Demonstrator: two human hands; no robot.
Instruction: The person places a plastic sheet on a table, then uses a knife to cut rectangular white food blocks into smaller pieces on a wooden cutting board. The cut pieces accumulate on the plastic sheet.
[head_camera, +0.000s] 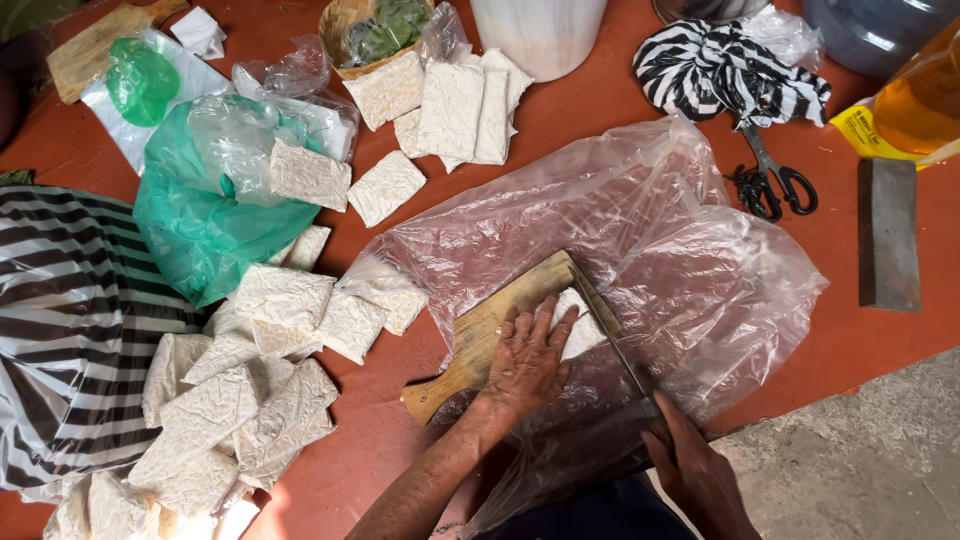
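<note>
Near left, white packets (250, 400) lie heaped on the red surface (590, 110), beside a striped cloth (70, 320) and a green bag (200, 220). Centre: left hand (527, 360) flat, fingers spread, pinning a white block (580, 325) to the wooden board (490, 335), evidently to steady it. Right hand (700, 475) closed round the knife (620, 350) handle, blade at the block's edge. A clear plastic sheet (680, 260) underlies the board. Far right: scissors (775, 180).

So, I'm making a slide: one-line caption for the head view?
Left hand presses a white block on a wooden cutting board; right hand holds a knife against it.
</note>
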